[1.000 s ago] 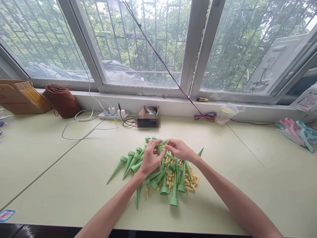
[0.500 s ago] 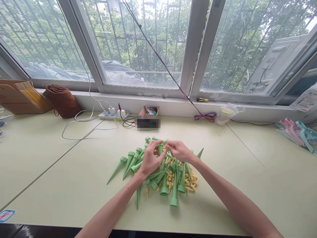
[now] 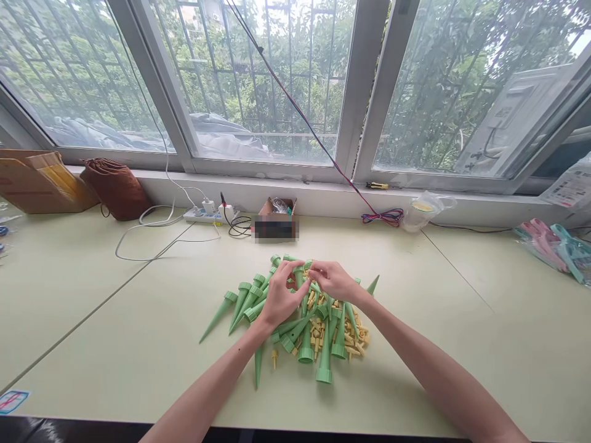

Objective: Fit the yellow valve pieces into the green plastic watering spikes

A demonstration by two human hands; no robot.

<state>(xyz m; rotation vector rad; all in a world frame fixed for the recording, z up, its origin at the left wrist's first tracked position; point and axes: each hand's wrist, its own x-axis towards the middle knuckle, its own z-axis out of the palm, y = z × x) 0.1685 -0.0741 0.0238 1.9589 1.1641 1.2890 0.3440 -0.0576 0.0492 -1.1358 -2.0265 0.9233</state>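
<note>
Over the back of a heap of green plastic plant-watering spikes (image 3: 324,351), my left hand (image 3: 282,292) curls its thumb and fingers around one green spike (image 3: 299,278). Close against it, my right hand (image 3: 335,281) has thumb and forefinger pinched together; what lies between those fingertips is too small and covered to name. Small yellow plastic valve pieces (image 3: 317,332) are mixed among the spikes, mostly below and right of my hands. One loose yellow piece (image 3: 274,359) stands apart near my left forearm. Several spikes (image 3: 217,315) fan out to the left.
Along the windowsill are a cardboard box (image 3: 44,181), a brown drawstring pouch (image 3: 115,189), a power strip (image 3: 203,214), a small open box (image 3: 279,212), bundled wire (image 3: 383,217) and a plastic bag (image 3: 422,212). Pink and teal bagged items (image 3: 554,249) lie at right.
Both hands stay nearly where they were. A thin yellow bit that showed above my right fingertips is now hardly visible there.
</note>
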